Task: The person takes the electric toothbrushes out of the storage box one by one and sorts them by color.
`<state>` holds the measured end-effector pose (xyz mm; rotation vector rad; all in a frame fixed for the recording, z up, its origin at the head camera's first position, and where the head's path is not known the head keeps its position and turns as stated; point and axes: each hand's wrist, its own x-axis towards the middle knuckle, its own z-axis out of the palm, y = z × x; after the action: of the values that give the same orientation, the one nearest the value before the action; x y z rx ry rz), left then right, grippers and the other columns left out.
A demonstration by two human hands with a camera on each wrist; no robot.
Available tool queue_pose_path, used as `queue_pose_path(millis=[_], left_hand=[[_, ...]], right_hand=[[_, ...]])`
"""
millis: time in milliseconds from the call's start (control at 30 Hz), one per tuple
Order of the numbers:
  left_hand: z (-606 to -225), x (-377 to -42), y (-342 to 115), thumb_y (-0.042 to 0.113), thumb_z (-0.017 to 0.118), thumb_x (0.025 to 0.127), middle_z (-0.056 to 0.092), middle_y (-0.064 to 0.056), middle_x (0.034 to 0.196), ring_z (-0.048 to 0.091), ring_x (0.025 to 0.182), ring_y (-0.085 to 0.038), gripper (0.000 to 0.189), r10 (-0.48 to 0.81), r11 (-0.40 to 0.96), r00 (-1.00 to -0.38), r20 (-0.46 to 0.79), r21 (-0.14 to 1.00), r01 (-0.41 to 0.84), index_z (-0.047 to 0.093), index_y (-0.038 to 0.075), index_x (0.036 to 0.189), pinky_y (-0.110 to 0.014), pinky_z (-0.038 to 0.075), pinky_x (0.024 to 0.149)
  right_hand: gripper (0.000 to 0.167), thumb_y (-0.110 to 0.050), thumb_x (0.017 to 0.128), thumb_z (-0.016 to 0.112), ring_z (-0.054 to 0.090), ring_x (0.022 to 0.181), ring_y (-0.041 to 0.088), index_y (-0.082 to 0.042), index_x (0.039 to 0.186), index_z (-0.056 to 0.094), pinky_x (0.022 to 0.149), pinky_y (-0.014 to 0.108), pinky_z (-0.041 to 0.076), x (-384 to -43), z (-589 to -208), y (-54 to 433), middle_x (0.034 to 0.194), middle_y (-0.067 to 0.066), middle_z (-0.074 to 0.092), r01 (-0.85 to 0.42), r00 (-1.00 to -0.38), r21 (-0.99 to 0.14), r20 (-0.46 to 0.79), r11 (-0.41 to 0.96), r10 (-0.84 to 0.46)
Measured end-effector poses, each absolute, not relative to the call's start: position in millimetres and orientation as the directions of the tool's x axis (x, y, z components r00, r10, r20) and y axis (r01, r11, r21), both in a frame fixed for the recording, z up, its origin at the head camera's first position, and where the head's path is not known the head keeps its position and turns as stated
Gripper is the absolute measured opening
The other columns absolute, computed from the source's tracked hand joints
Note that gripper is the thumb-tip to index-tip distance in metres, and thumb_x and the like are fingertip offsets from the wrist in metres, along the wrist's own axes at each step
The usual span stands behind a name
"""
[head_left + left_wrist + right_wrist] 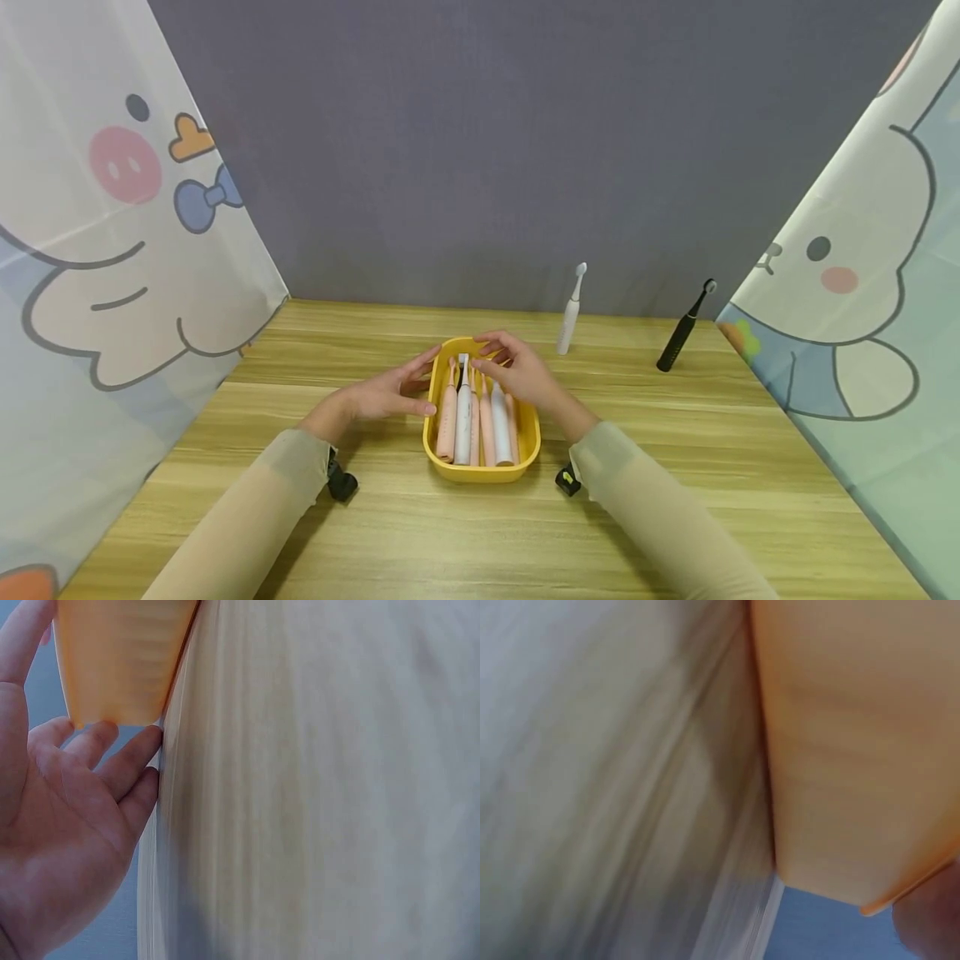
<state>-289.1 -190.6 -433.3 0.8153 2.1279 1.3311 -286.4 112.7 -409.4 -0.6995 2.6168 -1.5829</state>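
The yellow basket lies short of the surface's far edge, between left hand, fingers apart, touching it, and right hand, fingers apart.

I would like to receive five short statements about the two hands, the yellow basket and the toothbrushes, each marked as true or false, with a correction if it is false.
1. The yellow basket contains several electric toothbrushes. True.
2. All the toothbrushes in it are pink. False: at least one is white.
3. The left hand is at the basket's left side. True.
4. Only one toothbrush is outside the basket. False: there are two, a white electric toothbrush and a black electric toothbrush.
5. The right hand grips the black one. False: it is at the basket, apart from that toothbrush.
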Motion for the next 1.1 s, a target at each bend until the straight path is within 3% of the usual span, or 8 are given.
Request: queue_pose_path(millis=[300, 500, 867, 1100], left_hand=[[-431, -287, -194, 0.031, 0.080, 0.103, 0.009, -0.013, 0.186, 0.021, 0.169, -0.048, 0.115, 0.703, 0.358, -0.705, -0.095, 0.904, 0.235, -0.006, 0.031, 0.178, -0.071, 0.019, 0.134], [-433, -287, -195, 0.033, 0.082, 0.102, 0.012, -0.012, 0.186, 0.022, 0.168, -0.047, 0.116, 0.684, 0.382, -0.722, -0.108, 0.896, 0.228, -0.005, 0.032, 0.178, -0.073, 0.020, 0.133], [-434, -287, -193, 0.033, 0.080, 0.102, 0.010, -0.012, 0.186, 0.022, 0.168, -0.048, 0.115, 0.690, 0.381, -0.716, -0.107, 0.895, 0.233, -0.006, 0.030, 0.178, -0.074, 0.023, 0.132], [-435, -288, -192, 0.034, 0.079, 0.103, 0.010, -0.013, 0.186, 0.021, 0.168, -0.048, 0.114, 0.694, 0.386, -0.712, -0.106, 0.890, 0.243, -0.007, 0.030, 0.178, -0.074, 0.023, 0.132]], right_hand=[[0.042, -0.029, 0.106, 0.076, 0.069, 0.095, 0.016, -0.013, 0.145, 0.069, 0.079, 0.032, 0.059, -283, -410, 108, 0.123, 0.007, 0.077, -0.446, -0.860, -0.740, 0.199, 0.503, -0.470], [0.043, -0.036, 0.107, 0.074, 0.070, 0.102, 0.018, -0.015, 0.144, 0.069, 0.089, 0.035, 0.061, -286, -412, 105, 0.125, 0.005, 0.077, -0.528, -0.807, -0.622, 0.156, 0.578, -0.569], [0.050, -0.054, 0.108, 0.065, 0.074, 0.108, 0.016, -0.027, 0.150, 0.066, 0.094, 0.041, 0.062, -281, -409, 102, 0.131, -0.001, 0.078, -0.523, -0.815, -0.484, 0.043, 0.701, -0.578], [0.050, -0.054, 0.110, 0.062, 0.074, 0.114, 0.019, -0.028, 0.152, 0.066, 0.100, 0.045, 0.061, -280, -407, 103, 0.135, 0.001, 0.077, -0.548, -0.805, -0.415, 0.024, 0.726, -0.593]])
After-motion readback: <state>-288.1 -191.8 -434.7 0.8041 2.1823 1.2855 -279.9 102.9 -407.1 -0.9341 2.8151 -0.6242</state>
